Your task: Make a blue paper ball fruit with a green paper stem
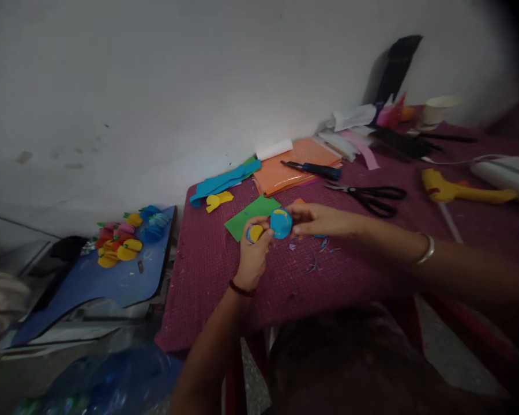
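Over the table, my left hand (254, 259) closes around a small round piece with a yellow face and blue edge (255, 233). Its thumb lies against the left rim of a blue disc (281, 225), which looks like craft foam or paper and bears a yellow crescent mark near its top. The fingertips of my right hand (322, 221) pinch the right side of that disc. Beneath both hands is a green sheet (253, 216), partly covered. Small scraps (313, 265) lie just below my right hand.
Behind the hands lie orange sheets (285, 170), blue strips (225, 183), a yellow cutout (219, 200) and a cutter knife (313, 169). Scissors (367, 195) and a yellow glue gun (467, 190) are to the right. Colourful round crafts (127, 239) sit on a blue board (99, 282) at left.
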Available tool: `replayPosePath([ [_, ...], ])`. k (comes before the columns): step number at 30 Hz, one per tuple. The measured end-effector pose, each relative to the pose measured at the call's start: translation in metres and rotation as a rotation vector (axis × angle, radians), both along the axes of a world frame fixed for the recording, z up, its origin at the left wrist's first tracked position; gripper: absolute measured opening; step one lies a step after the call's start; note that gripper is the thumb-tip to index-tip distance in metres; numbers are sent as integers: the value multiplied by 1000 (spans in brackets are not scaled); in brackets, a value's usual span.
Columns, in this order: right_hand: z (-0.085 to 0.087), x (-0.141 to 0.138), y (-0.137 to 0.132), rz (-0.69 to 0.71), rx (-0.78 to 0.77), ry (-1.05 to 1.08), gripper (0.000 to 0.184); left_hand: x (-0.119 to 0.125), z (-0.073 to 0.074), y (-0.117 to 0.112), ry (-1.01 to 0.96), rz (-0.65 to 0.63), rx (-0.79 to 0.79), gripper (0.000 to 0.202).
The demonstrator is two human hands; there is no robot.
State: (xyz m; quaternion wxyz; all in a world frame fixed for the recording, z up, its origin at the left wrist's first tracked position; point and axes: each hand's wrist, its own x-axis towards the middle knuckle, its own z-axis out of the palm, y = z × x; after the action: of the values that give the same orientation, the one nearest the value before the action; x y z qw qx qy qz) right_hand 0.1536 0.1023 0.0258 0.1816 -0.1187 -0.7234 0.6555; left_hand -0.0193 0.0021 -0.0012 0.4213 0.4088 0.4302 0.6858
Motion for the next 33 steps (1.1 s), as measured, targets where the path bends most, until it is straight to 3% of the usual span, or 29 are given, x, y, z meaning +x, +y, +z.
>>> replayPosePath([
  [2, -5, 2, -5, -75, 109, -4, 29, 8, 1, 8, -2, -25, -78, 26],
  [6, -16, 0, 0, -409, 348, -9, 11, 17, 6, 22, 5, -98, -261, 23],
  [9, -26, 4, 7, -544, 379, -9, 8, 18, 9, 29, -205, -208, -323, 25],
  [13, -36, 12, 10, -490, 251, -21, 14, 13, 6, 32, -534, -386, -359, 49],
  [17, -41, 14, 12, -468, 174, -46, 23, 6, 0, 28, -555, -436, -392, 61],
  [26, -44, 8, 9, -463, 64, -135, 14, -3, -3, 31, -442, -245, -330, 26],
  [33, -40, 4, 2, -411, 23, -82, 15, -3, -5, 28, -311, -233, -283, 30],
])
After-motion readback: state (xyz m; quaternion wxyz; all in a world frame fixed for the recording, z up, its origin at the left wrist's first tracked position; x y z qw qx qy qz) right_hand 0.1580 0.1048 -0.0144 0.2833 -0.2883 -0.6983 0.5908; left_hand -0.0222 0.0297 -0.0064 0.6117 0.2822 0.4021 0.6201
